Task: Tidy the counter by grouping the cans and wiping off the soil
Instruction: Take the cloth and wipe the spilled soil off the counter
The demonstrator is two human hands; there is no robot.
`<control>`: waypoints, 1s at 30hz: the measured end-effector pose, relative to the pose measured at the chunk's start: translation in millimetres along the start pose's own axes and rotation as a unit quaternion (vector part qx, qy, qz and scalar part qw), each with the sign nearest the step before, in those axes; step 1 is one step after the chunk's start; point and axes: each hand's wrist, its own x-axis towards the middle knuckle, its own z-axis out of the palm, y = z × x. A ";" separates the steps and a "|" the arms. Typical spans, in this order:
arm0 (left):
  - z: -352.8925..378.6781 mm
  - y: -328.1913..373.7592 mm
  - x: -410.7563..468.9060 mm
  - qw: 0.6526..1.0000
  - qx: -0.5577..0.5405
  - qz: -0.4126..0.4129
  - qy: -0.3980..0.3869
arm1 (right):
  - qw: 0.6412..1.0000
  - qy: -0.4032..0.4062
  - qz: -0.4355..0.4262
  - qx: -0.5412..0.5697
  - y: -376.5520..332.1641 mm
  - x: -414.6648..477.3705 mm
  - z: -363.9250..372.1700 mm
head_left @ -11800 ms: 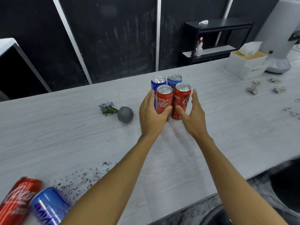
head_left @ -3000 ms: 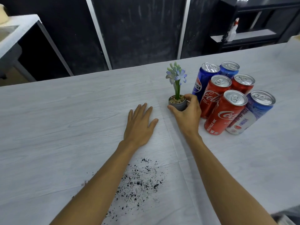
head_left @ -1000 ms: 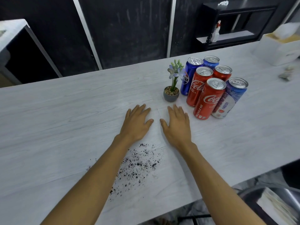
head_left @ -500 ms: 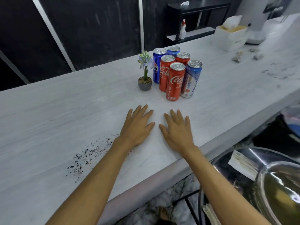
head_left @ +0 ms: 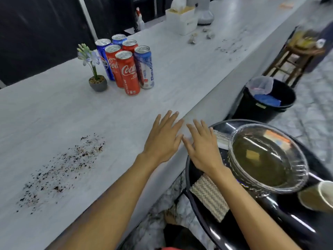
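Several red and blue cans point(head_left: 128, 72) stand upright in one tight cluster on the pale counter point(head_left: 54, 112), at the far left. Dark soil point(head_left: 66, 165) lies scattered near the counter's front edge, left of my arms. My left hand point(head_left: 163, 139) rests flat and empty near the counter's front edge, fingers spread. My right hand point(head_left: 202, 148) is empty with fingers apart, past the counter edge and over a black round tray point(head_left: 288, 224). A folded striped cloth point(head_left: 209, 197) lies on that tray below my right wrist.
A small grey pot with a blue flower point(head_left: 96, 78) stands left of the cans. A glass bowl of murky liquid point(head_left: 266, 157) and a paper cup point(head_left: 319, 197) sit on the tray. Farther along are a tissue box point(head_left: 182, 18), crumpled bits point(head_left: 200, 36), more soil point(head_left: 232, 47), a black bin point(head_left: 266, 100), a stool point(head_left: 295, 60).
The view has swung right toward the tray. Both hands have slid right along the counter; my right hand has left the counter and now hovers over the tray.
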 end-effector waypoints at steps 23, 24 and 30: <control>187.0 51.5 -53.1 0.940 -0.001 0.198 -0.279 | 0.972 -0.089 0.203 -0.080 131.0 -191.6 98.6; 189.4 51.8 -53.8 0.944 -0.014 0.191 -0.270 | 0.973 -0.076 0.202 -0.078 131.9 -191.6 100.1; 194.1 57.5 -54.7 0.958 -0.099 0.160 -0.218 | 0.978 0.021 0.201 -0.048 138.8 -187.7 108.8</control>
